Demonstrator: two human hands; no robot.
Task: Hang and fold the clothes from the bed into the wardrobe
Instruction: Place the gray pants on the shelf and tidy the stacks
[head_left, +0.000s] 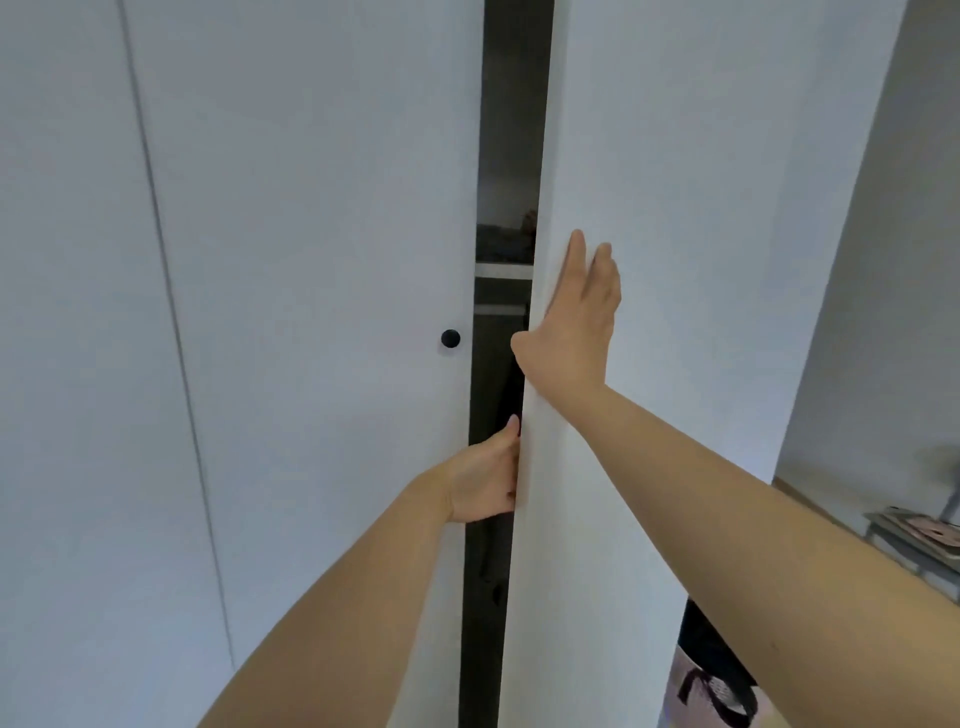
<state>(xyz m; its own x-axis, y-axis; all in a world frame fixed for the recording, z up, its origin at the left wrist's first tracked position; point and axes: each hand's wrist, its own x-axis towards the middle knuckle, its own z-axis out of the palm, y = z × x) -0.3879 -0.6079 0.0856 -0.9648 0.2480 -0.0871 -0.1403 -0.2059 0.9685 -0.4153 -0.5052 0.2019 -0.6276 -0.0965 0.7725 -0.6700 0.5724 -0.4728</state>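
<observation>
White-panelled wardrobe (311, 208) fills the frame. Its right door (701, 208) stands ajar, and a dark gap (511, 130) at centre shows a shelf edge (503, 270) inside. Clothes and bed: not in view. Door judged stiff, light on its hinges and smooth-faced, so slippery under a flat palm; best taken at its free edge. Right hand (576, 332), centre, lies flat on the door face, fingers straight. Left hand (483, 483), below it, grips that edge, thumb outside, fingers hidden behind. Black knob (450, 338) left of the gap, untouched. No brand, label or writing legible.
</observation>
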